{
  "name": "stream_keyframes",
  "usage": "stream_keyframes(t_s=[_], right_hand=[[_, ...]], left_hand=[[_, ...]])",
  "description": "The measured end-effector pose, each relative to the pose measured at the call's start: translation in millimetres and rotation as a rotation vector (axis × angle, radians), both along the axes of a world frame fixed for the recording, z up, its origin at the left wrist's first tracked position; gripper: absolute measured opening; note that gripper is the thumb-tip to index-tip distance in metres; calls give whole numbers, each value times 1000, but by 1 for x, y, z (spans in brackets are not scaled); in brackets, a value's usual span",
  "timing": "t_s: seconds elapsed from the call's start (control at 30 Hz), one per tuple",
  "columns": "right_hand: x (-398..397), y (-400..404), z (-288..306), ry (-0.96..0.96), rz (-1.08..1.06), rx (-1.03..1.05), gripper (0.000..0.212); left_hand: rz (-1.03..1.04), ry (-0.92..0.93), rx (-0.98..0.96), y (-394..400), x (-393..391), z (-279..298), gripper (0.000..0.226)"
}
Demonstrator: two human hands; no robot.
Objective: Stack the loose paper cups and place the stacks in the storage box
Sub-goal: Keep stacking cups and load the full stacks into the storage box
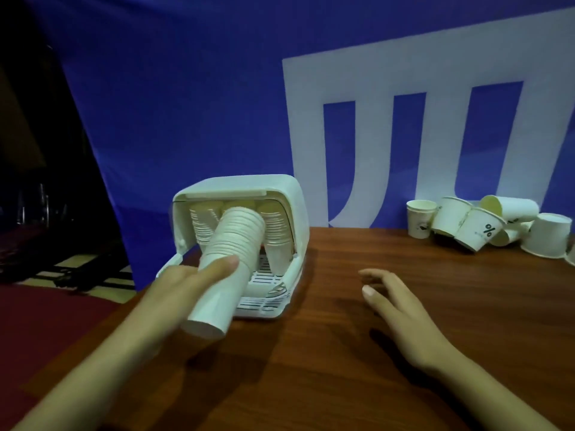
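My left hand (189, 275) grips a long stack of white paper cups (230, 259), tilted with its rims toward the mouth of the white storage box (280, 188). The box stands at the left end of the wooden table with its lid flipped up. Inside it, other stacks of cups (277, 234) stand upright on a slotted tray. My right hand (392, 293) hovers open above the table, to the right of the box, holding nothing. Several loose paper cups (476, 225) lie in a pile at the far right.
The wooden table (373, 353) runs from the box to the right edge of view. A blue backdrop (186, 104) with a large white shape hangs behind it. The table's left edge drops to a dark red floor (46, 321).
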State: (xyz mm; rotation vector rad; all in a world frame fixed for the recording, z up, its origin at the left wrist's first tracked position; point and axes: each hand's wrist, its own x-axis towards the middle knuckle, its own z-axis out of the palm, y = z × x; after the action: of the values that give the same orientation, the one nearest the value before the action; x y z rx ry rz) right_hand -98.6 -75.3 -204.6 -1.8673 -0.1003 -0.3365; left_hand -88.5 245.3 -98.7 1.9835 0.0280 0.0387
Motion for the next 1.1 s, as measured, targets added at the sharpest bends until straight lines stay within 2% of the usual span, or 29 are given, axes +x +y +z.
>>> stream_keyframes(t_s=[0.1,0.17,0.23,0.33,0.37,0.43,0.53,0.67,0.7,0.8,0.87,0.93,0.97,1.0,1.1], right_hand=[[0,-6,-8,8,-33,-34,24],[-1,-8,-8,27,-57,-13,18],[-2,-9,-7,38,-72,39,17],[0,-13,-9,9,-79,-26,21],[1,-15,-9,-3,-80,-51,28],[1,-17,-9,-8,-90,-87,36],[4,-20,-8,-14,-107,-132,26],[7,-22,-6,4,-117,-176,31],[7,-22,-6,9,-112,-172,32],[7,-22,-8,3,-93,-174,33],[7,-23,-10,-15,-90,-196,31],[8,-23,-11,-23,-96,-198,30],[8,-24,-11,-22,-97,-193,29],[8,-25,-12,-24,-98,-194,28],[9,-26,-12,-30,-97,-213,34]], left_hand=[[-1,116,95,27,23,13,96],[9,93,184,34,41,15,85],[34,0,386,34,60,20,69],[-4,-151,796,28,83,25,51],[-22,-175,886,26,90,26,49],[-59,-194,938,24,101,27,49],[-112,-235,901,22,114,30,44],[-151,-275,941,27,134,23,55],[-173,-259,871,30,139,19,56],[-264,-69,435,37,145,0,64],[-286,35,214,39,148,-14,83],[-276,75,75,38,155,-25,105],[-272,83,48,36,156,-27,104],[-273,94,48,33,155,-28,93],[-214,133,123,29,159,-27,46]])
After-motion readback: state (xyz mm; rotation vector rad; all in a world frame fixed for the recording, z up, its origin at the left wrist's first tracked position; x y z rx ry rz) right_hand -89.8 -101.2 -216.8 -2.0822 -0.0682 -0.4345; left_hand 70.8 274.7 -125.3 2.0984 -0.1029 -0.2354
